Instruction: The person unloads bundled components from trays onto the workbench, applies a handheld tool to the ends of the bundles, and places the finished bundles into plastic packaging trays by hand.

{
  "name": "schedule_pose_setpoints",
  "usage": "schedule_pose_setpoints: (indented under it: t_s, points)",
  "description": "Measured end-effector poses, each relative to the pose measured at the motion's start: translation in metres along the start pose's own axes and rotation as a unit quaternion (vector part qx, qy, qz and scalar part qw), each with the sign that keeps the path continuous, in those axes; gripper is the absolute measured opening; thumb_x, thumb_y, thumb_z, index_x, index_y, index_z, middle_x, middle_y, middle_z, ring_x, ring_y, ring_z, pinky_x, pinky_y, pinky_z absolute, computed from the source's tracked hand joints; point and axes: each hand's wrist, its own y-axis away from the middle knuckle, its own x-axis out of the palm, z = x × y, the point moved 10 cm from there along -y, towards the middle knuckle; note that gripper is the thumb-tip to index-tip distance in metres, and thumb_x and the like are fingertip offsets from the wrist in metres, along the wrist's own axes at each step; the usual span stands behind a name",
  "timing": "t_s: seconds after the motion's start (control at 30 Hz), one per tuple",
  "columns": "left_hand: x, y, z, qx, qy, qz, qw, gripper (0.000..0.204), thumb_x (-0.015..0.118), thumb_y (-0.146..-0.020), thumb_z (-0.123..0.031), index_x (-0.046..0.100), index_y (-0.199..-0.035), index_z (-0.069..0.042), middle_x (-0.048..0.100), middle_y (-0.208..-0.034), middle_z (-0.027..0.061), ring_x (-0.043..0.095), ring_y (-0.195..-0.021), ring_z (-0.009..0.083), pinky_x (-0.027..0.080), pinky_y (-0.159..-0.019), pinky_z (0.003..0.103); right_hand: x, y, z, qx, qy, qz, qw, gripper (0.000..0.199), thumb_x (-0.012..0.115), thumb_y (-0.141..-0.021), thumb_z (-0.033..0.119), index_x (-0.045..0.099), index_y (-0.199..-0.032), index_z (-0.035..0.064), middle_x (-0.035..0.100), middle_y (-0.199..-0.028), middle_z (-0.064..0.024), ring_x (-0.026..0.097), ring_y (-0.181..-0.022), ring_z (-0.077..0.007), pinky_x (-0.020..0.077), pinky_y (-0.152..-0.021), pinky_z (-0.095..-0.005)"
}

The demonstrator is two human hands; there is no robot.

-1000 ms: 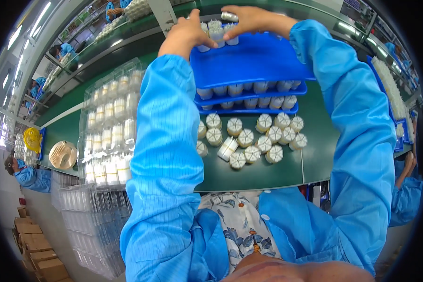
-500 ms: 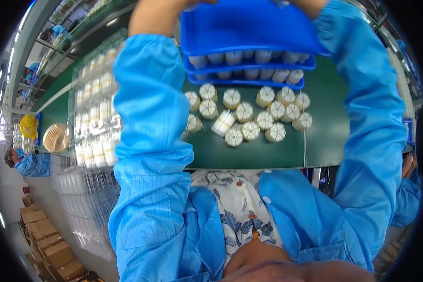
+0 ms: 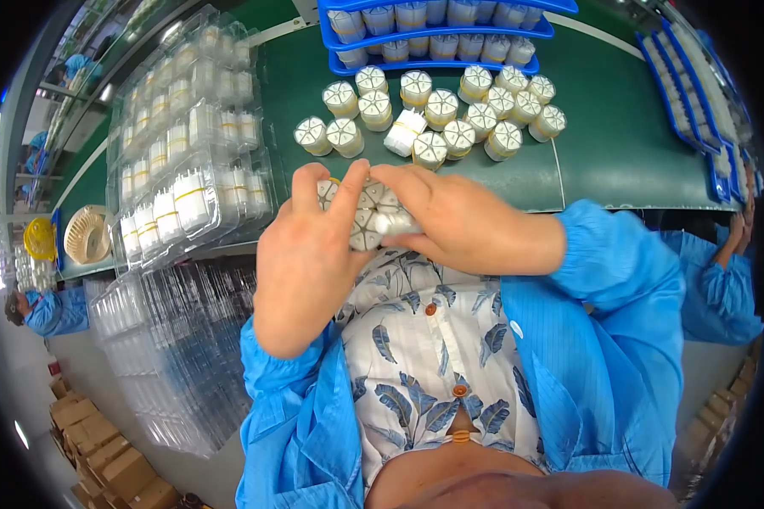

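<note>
- Left hand [image 3: 301, 254] is clamped on the left side of a bunch [image 3: 366, 229] of white pieces; the right hand [image 3: 467, 216] grips its right side.
- Holding from both sides likely keeps the bunch from falling apart.
- It is by the near edge of the desk [image 3: 598, 170]. I can't tell if it touches.
- Loose pieces [image 3: 440, 109] mostly stand star side up past the hands, maybe so they don't roll. One piece [image 3: 405, 131] lies tipped over.
- Blue trays [image 3: 437, 35] are stacked at the back, maybe to save space.
- Clear packs [image 3: 268, 182] fill the left side, so there's little room there.
- More open room is to the right.
</note>
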Motion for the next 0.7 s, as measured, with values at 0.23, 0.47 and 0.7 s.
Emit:
schedule_pose_setpoints:
  t_s: [0.23,0.47,0.7]
  points:
    - [0.046,-0.027,0.04,0.009,0.025,-0.035,0.999,0.082,0.086,-0.063,-0.008,0.05,-0.137,-0.016,0.048,-0.133,0.0183,0.063,-0.101,0.0354,0.056,-0.079,0.041,0.027,-0.017,-0.043,0.08,0.026,-0.112,0.99,0.063,0.071,-0.085,0.012,0.04,-0.139,0.0016,0.055,-0.124,-0.0225,0.063,-0.097,-0.0423,0.0536,-0.078,-0.0468]
    - [0.051,-0.016,0.055,-0.008,0.098,-0.15,0.984,0.083,0.088,-0.066,-0.018,0.051,-0.139,-0.015,0.043,-0.14,0.0205,0.054,-0.11,0.037,0.049,-0.088,0.042,-0.009,-0.006,-0.026,0.021,0.029,-0.173,0.984,0.052,0.072,-0.082,0.008,0.054,-0.131,0.0065,0.051,-0.136,-0.0186,0.06,-0.111,-0.0412,0.0542,-0.086,-0.0429]
    - [0.045,0.002,0.045,0.068,0.078,-0.285,0.953,0.08,0.089,-0.067,-0.035,0.053,-0.131,-0.002,0.041,-0.143,0.0233,0.042,-0.125,0.0433,0.038,-0.101,0.053,-0.231,0.009,-0.108,0.104,0.394,-0.272,0.872,0.053,0.058,-0.076,-0.008,0.065,-0.12,0.0215,0.054,-0.137,-0.0148,0.066,-0.104,-0.031,0.0557,-0.083,-0.0412]
